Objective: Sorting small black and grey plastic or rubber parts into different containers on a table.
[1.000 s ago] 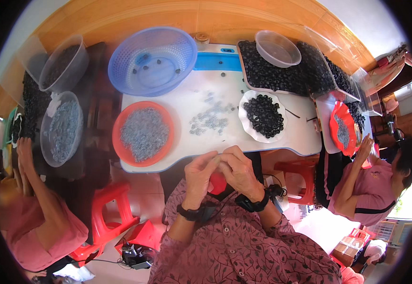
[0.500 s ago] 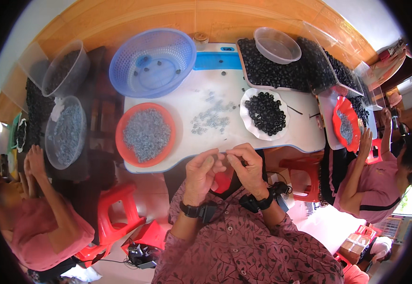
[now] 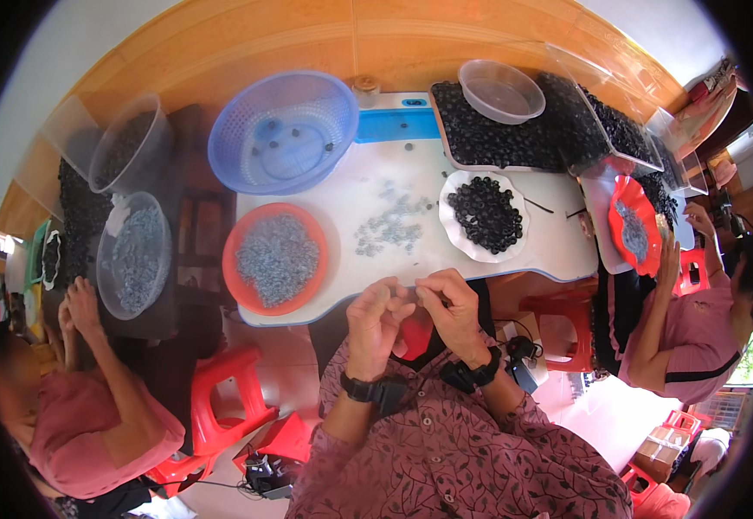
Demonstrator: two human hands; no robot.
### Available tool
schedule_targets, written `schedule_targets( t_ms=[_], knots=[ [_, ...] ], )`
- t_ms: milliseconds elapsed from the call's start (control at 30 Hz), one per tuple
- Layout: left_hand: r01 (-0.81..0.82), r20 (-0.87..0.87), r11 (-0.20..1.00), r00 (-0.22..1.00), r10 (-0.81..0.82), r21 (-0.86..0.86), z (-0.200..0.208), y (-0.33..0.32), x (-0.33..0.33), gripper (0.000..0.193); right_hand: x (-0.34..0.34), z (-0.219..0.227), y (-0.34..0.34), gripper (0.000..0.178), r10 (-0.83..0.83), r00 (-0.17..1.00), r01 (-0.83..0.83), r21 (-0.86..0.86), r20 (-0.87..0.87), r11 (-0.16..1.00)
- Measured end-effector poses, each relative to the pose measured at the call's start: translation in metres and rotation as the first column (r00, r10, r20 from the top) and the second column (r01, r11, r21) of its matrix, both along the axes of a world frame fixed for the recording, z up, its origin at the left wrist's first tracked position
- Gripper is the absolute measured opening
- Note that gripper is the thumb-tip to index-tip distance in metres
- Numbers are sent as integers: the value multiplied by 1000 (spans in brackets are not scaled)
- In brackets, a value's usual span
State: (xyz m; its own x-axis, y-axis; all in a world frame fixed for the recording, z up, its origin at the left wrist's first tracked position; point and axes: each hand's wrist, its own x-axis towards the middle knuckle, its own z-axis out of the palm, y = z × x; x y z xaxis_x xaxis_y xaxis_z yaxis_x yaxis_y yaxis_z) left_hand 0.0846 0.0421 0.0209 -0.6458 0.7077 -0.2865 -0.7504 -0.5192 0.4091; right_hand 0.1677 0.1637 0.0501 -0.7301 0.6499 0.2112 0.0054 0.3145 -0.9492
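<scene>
Both my hands are raised at the table's front edge, fingertips drawn close together. My left hand is closed in a pinch. Opposite it, my right hand pinches with thumb and forefinger. Whatever lies between the fingertips is too small to make out. Beyond them, small clear pieces are scattered on the white tabletop. A white scalloped plate holds small black ring-shaped parts. To the left, a red plate is heaped with small clear pieces.
A blue basket with a few dark parts stands at the back left. A tray of black parts carries a clear bowl at the back right. Co-workers sit at both sides. A red stool stands at left.
The view has shifted slightly, so the table sits a little lower in the picture. My hands stay together at the table edge, still pinching.
</scene>
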Motion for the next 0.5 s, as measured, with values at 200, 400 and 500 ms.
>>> schedule_targets(
  t_ms=[200,400,500],
  knots=[
    [-24,25,998,999,26,-58,23,9,-2,25,1,-3,1,13,-13,999,12,-37,-38,999],
    [-29,-87,998,996,25,-50,35,19,-48,32,6,-1,8,11,13,1000,-13,-85,-11,996],
    [-101,-168,992,982,88,-73,39,29,-90,32,12,-8,11,10,38,999,-37,-50,22,998]
  ],
)
